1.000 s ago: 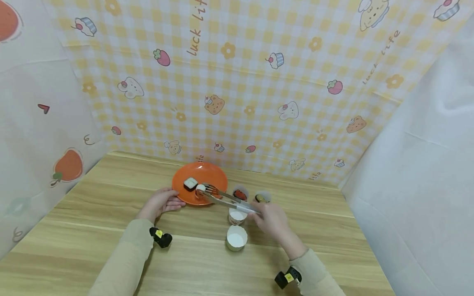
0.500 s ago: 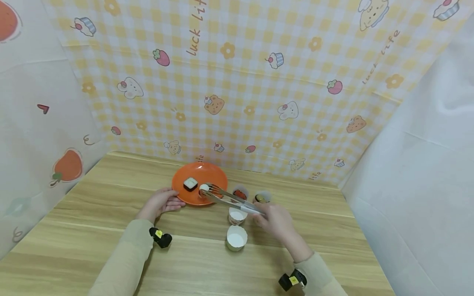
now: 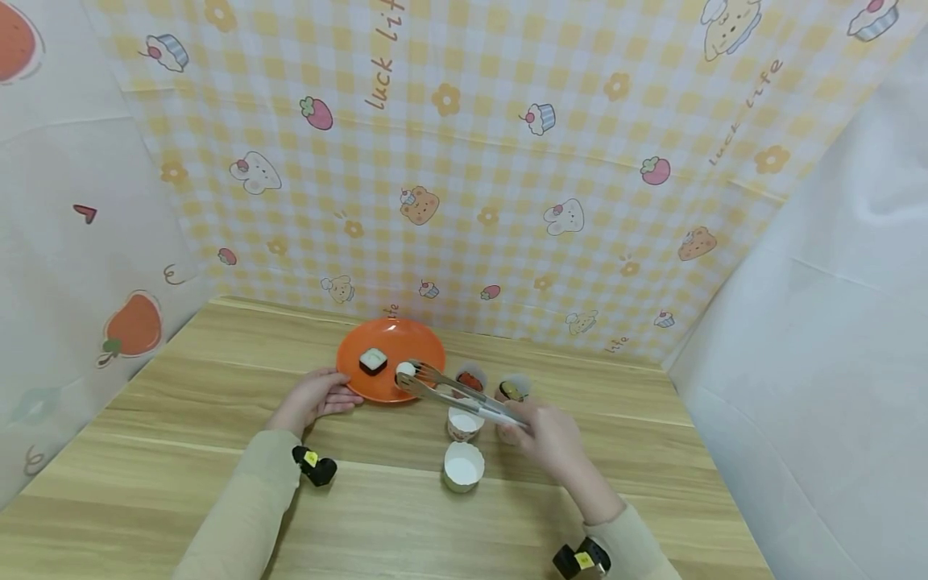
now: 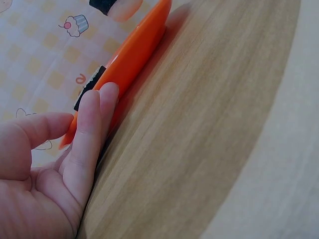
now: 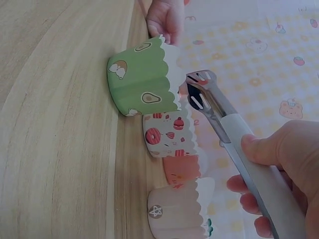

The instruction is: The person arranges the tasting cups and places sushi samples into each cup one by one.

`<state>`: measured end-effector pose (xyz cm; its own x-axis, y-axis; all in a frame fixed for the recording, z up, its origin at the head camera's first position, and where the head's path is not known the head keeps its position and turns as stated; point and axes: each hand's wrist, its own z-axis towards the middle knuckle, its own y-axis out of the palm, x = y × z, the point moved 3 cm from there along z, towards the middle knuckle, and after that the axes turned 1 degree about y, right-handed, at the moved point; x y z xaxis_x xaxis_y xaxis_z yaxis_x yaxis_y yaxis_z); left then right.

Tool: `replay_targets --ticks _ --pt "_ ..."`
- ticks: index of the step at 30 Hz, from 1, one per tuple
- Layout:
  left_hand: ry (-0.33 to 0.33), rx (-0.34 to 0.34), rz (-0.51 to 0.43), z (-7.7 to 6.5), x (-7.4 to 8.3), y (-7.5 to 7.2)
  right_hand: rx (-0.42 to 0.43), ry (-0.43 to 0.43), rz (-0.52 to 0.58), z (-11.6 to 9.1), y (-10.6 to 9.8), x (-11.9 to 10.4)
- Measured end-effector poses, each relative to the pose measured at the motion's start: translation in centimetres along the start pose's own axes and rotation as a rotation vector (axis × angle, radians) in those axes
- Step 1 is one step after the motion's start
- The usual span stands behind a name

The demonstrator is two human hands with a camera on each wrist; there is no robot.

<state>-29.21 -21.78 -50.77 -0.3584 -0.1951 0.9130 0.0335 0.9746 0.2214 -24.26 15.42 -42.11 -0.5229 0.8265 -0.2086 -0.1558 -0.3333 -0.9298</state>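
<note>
My left hand [image 3: 315, 399] holds the near left rim of an orange plate [image 3: 391, 326], thumb at the edge and other fingers along the outside, as the left wrist view shows [image 4: 79, 139]. A sushi piece [image 3: 373, 361] with a pale top and black sides sits on the plate. My right hand [image 3: 547, 439] grips metal tongs [image 3: 464, 403] by their white-grey handle. Between the tong tips is another sushi piece [image 3: 405, 370], white on top with a dark band. It overlaps the plate's near right part in the head view.
Right of the plate, paper baking cups stand close together: a green one [image 5: 142, 79], a donut-printed one [image 5: 169, 134], and two behind them. One back cup bears a red filling [image 3: 471, 381], the other a yellow-green piece [image 3: 513, 389]. A checked cloth backdrop [image 3: 449, 258] rises behind the table.
My right hand has drawn the tongs, with the sushi piece in their tips, to the right across the plate. The left hand and the plate have stayed put.
</note>
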Motion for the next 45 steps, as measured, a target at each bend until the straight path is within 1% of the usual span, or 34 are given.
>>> replay_targets --ticks 10,14,29,41,45 --pt "-0.005 0.003 -0.002 0.0 0.0 0.1 0.062 0.036 0.01 -1.3 -0.5 0.9" --pt "-0.006 0.004 -0.007 0.0 0.0 0.0 0.062 0.054 0.011 -1.6 -0.8 1.2" --pt "0.002 0.014 -0.006 -0.1 -0.1 0.1 0.066 0.076 0.037 -3.0 -2.5 1.5" --pt "-0.008 0.02 -0.002 0.1 -0.1 0.0 0.099 0.025 0.036 -4.1 -3.9 2.0" --pt "-0.007 0.018 0.004 0.1 0.0 0.1 0.1 0.025 0.024 -4.3 -4.2 2.1"
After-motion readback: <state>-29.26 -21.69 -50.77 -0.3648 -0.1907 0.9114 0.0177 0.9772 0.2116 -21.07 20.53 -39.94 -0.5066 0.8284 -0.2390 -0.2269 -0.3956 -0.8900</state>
